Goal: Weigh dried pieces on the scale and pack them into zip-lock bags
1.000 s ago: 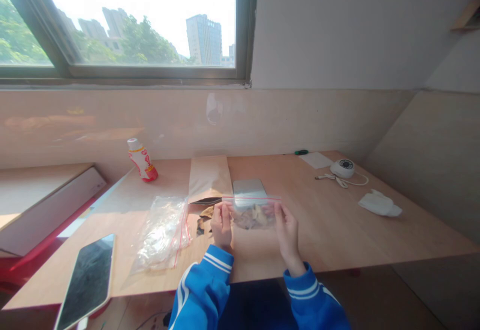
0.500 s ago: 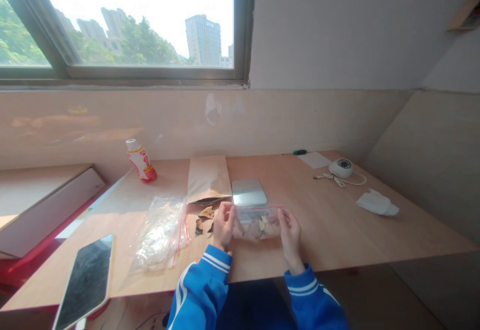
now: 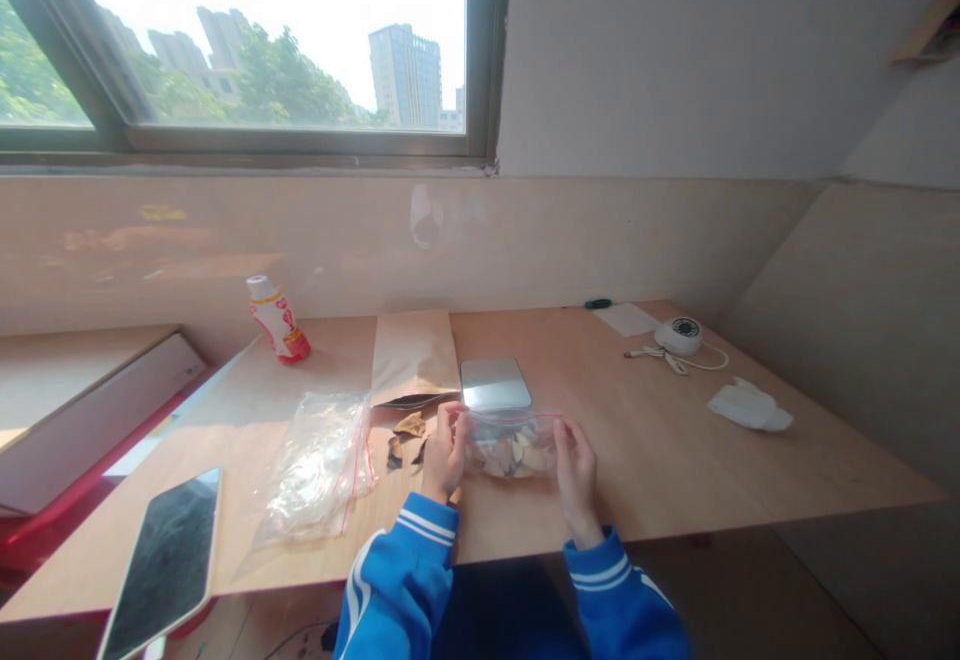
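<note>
A clear zip-lock bag (image 3: 511, 448) with a red seal line holds several pale, dried slices. My left hand (image 3: 448, 452) pinches its upper left corner, and my right hand (image 3: 576, 465) grips the right end. Just beyond the bag lies a flat silver scale (image 3: 495, 383). Brown dried pieces (image 3: 409, 424) are scattered on the table beside my left hand, partly hidden by it. Behind them a brown paper pouch (image 3: 415, 355) lies with its mouth toward me. Left of my left hand is a pile of clear zip-lock bags (image 3: 319, 465).
On the wooden table (image 3: 637, 470) are a smartphone (image 3: 166, 560) at the front left and a red-and-white bottle (image 3: 279, 322) behind it. To the right lie a white dome camera (image 3: 679, 336) with its cable, a crumpled white tissue (image 3: 750, 405), paper (image 3: 626, 319) and a green-handled tool (image 3: 598, 304).
The slices inside the bag have shifted and look more spread out. Both hands keep their hold; the whole view has moved slightly.
</note>
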Demonstrator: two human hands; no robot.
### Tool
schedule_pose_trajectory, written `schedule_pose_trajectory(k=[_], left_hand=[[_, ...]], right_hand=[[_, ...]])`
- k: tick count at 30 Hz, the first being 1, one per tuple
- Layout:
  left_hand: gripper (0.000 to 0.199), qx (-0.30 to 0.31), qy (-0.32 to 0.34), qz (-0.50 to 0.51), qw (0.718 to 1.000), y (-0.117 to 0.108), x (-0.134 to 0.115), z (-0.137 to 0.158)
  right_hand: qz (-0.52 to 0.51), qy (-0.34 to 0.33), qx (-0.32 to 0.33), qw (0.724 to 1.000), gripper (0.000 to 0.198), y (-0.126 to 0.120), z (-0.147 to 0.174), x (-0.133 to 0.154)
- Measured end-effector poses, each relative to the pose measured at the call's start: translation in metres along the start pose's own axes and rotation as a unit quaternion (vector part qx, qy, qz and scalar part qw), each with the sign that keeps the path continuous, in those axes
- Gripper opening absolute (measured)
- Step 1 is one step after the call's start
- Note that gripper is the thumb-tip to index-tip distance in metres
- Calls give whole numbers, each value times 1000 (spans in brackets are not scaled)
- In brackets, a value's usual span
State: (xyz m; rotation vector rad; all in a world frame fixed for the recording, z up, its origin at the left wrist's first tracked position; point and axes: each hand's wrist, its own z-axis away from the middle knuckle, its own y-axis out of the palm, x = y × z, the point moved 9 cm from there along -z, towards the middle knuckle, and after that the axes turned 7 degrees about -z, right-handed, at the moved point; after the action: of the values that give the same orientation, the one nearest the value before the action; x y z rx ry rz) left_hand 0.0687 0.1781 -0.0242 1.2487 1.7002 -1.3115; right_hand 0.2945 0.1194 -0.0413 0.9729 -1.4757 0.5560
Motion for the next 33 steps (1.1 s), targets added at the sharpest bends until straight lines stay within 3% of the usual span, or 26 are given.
schedule_pose_trajectory(k=[3, 9, 17, 25, 33], left_hand=[[29, 25, -1, 3, 1000, 5, 1, 0], [28, -20, -7, 5, 1000, -4, 1, 0], [25, -11, 0, 22, 1000, -5, 3, 2], [28, -48, -21, -38, 998, -13, 4, 2], [26, -55, -3, 7, 998, -13, 5, 1]], right_hand=[[6, 1, -1, 1000, 38, -1, 0, -4], [6, -3, -11, 1000, 38, -2, -2, -6], [-2, -19, -27, 999, 38, -5, -1, 0], [24, -15, -32, 999, 37, -9, 1, 1], [13, -21, -49, 998, 37, -12, 2, 5]])
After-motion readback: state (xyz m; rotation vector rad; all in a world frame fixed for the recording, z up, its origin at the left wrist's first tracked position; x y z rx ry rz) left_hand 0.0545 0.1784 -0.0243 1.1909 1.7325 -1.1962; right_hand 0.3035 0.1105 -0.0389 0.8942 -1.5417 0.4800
